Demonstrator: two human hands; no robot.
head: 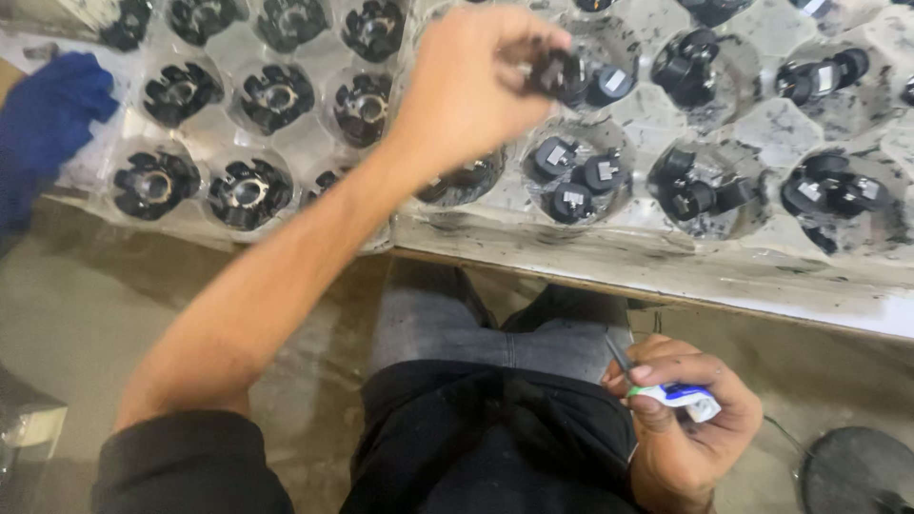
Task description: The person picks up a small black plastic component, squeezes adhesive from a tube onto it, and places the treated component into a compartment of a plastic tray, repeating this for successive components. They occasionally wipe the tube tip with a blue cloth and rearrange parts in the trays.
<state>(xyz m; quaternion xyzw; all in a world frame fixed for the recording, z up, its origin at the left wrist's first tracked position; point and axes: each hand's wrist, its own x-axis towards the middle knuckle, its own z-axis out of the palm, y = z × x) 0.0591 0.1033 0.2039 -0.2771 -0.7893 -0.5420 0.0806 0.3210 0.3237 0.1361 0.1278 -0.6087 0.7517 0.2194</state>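
From the head camera, the left hand (471, 81) reaches up over a clear moulded plastic tray (657, 243), its fingers curled and pinched around a small black plastic part (550, 69) that is blurred by motion and held just above one of the tray's round cups. The tray is thin, glossy and scuffed with grey smears, its hexagon-edged pockets each holding a few small black cylindrical parts (574, 176) with pale square labels on their ends. To the left sits a second clear tray (224, 124) whose round cups each hold a single black ring-shaped part (247, 191) with toothed edges and a shiny metal centre. The right hand (687, 428) rests low beside the person's lap, closed in a loose fist around a slim tool with a white and blue grip (678, 397) and a thin dark metal tip pointing up. Grey trousers and a black shirt fill the lower middle. A dark blue cloth or sleeve (43, 124) lies at the far left edge. A round dark disc (857, 468) sits on the dull concrete floor at the lower right.
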